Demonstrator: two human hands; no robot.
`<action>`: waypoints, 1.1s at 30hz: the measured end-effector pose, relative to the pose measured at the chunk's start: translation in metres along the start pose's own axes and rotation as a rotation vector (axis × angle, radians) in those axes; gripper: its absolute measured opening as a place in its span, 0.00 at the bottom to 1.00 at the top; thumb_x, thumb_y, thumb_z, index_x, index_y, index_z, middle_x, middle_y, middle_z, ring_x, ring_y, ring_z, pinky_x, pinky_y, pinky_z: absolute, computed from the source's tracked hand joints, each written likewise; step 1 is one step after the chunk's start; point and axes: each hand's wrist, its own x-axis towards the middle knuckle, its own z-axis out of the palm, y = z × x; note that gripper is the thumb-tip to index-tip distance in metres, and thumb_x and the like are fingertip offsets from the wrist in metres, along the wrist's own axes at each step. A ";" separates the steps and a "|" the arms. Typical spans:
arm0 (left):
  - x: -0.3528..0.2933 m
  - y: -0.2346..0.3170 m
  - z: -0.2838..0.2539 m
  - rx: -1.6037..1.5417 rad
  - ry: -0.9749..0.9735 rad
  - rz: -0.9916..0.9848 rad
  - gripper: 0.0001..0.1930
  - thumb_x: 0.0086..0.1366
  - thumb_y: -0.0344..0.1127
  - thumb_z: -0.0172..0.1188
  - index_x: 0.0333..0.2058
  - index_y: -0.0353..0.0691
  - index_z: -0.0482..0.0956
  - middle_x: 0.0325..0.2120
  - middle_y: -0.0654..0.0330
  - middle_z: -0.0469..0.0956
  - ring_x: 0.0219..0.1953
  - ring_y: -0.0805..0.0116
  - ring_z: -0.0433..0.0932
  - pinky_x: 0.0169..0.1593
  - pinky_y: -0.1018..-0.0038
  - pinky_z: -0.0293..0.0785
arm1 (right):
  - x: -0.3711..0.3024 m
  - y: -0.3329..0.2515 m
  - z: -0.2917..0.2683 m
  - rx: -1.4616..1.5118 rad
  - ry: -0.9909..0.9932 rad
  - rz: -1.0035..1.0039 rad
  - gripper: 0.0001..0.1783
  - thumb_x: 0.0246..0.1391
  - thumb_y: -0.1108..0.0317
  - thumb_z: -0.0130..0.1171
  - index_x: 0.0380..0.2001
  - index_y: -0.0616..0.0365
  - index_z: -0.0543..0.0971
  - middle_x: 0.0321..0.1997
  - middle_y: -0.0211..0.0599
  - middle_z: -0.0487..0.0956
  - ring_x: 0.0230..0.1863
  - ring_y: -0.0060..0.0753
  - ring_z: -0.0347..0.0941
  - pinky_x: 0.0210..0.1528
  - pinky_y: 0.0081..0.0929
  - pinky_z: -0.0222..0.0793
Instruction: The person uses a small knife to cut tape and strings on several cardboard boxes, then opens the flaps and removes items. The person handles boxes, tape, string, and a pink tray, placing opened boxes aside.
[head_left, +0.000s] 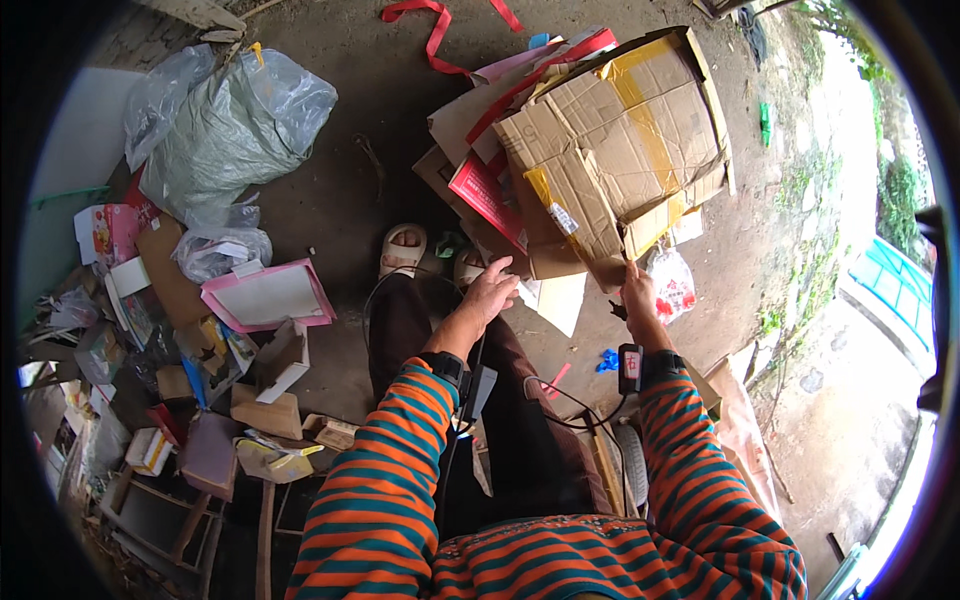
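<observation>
A flattened brown cardboard box with yellow tape lies on top of a stack of folded cardboard in front of me. My right hand is closed at the box's near corner, its fingers pinching the edge. A small dark pointed piece shows beside those fingers; I cannot make out what it is. My left hand is held out with fingers apart, next to the near left side of the stack and holding nothing. A red printed carton sheet sticks out from under the box, and a red strap runs along the stack's far left side.
To the left stand a pale green woven sack and a pink-edged white box lid, with several small cartons heaped nearby. A clear plastic bag with red print lies by my right hand. Blue scraps are on the dirt floor.
</observation>
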 end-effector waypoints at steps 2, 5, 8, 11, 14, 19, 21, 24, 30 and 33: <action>-0.001 -0.006 0.002 -0.020 -0.023 0.032 0.32 0.70 0.44 0.56 0.68 0.44 0.58 0.53 0.57 0.76 0.51 0.67 0.76 0.53 0.69 0.74 | 0.006 0.001 -0.004 0.018 0.011 0.020 0.24 0.65 0.50 0.53 0.30 0.62 0.80 0.16 0.28 0.70 0.16 0.24 0.64 0.21 0.29 0.62; -0.002 -0.016 0.001 -0.052 -0.019 0.050 0.32 0.69 0.45 0.57 0.68 0.44 0.58 0.53 0.56 0.75 0.51 0.67 0.76 0.53 0.70 0.73 | 0.013 -0.001 -0.010 -0.017 -0.015 0.013 0.22 0.63 0.52 0.56 0.29 0.62 0.79 0.17 0.28 0.71 0.17 0.24 0.65 0.20 0.30 0.60; -0.021 -0.028 -0.008 -0.106 -0.038 0.076 0.31 0.70 0.45 0.57 0.67 0.45 0.60 0.53 0.56 0.75 0.51 0.67 0.76 0.52 0.70 0.73 | 0.014 -0.006 -0.016 -0.045 -0.057 -0.088 0.21 0.60 0.51 0.60 0.26 0.60 0.78 0.18 0.26 0.68 0.21 0.23 0.61 0.23 0.31 0.59; -0.055 -0.038 -0.022 -0.100 -0.017 0.073 0.30 0.70 0.45 0.57 0.67 0.46 0.61 0.53 0.57 0.75 0.50 0.68 0.76 0.52 0.70 0.73 | 0.008 -0.009 -0.026 0.055 -0.122 -0.011 0.15 0.60 0.56 0.60 0.25 0.55 0.78 0.16 0.20 0.65 0.16 0.17 0.57 0.17 0.25 0.50; -0.087 -0.044 -0.040 -0.117 0.032 0.069 0.30 0.70 0.47 0.55 0.67 0.45 0.60 0.56 0.54 0.74 0.52 0.65 0.76 0.54 0.69 0.72 | -0.002 -0.010 -0.055 -0.224 -0.062 0.021 0.17 0.56 0.54 0.60 0.21 0.53 0.74 0.14 0.24 0.64 0.14 0.22 0.57 0.17 0.30 0.53; -0.131 -0.068 -0.069 -0.285 0.194 0.125 0.28 0.71 0.43 0.54 0.66 0.43 0.62 0.52 0.54 0.76 0.47 0.69 0.79 0.50 0.73 0.75 | -0.059 -0.008 -0.097 -0.216 -0.240 0.118 0.11 0.54 0.61 0.56 0.29 0.56 0.81 0.16 0.23 0.66 0.15 0.20 0.59 0.17 0.24 0.56; -0.146 -0.083 -0.085 -0.327 0.242 0.124 0.27 0.71 0.43 0.54 0.65 0.43 0.63 0.52 0.55 0.77 0.47 0.69 0.79 0.49 0.74 0.75 | -0.092 -0.013 -0.085 -0.434 -0.380 -0.082 0.11 0.55 0.68 0.52 0.35 0.55 0.83 0.23 0.30 0.72 0.22 0.25 0.67 0.21 0.28 0.64; -0.176 -0.102 -0.111 -0.517 0.322 0.122 0.27 0.70 0.41 0.55 0.65 0.40 0.64 0.49 0.56 0.79 0.45 0.69 0.79 0.48 0.75 0.75 | -0.142 -0.038 -0.041 -0.732 -0.630 -0.855 0.14 0.55 0.76 0.48 0.39 0.60 0.82 0.28 0.37 0.76 0.26 0.27 0.72 0.25 0.29 0.68; -0.263 -0.136 -0.187 -0.815 0.527 0.333 0.24 0.69 0.41 0.54 0.60 0.38 0.67 0.42 0.57 0.80 0.40 0.68 0.81 0.43 0.73 0.77 | -0.248 -0.135 0.105 -0.590 -0.929 -0.829 0.10 0.62 0.68 0.51 0.37 0.58 0.82 0.15 0.19 0.63 0.13 0.13 0.56 0.15 0.18 0.49; -0.285 -0.192 -0.240 -0.913 0.695 0.418 0.18 0.70 0.44 0.54 0.53 0.43 0.74 0.41 0.56 0.81 0.38 0.66 0.82 0.40 0.71 0.78 | -0.306 -0.189 0.160 -0.351 -1.024 -0.154 0.09 0.64 0.68 0.53 0.38 0.60 0.81 0.15 0.17 0.62 0.13 0.12 0.54 0.15 0.16 0.47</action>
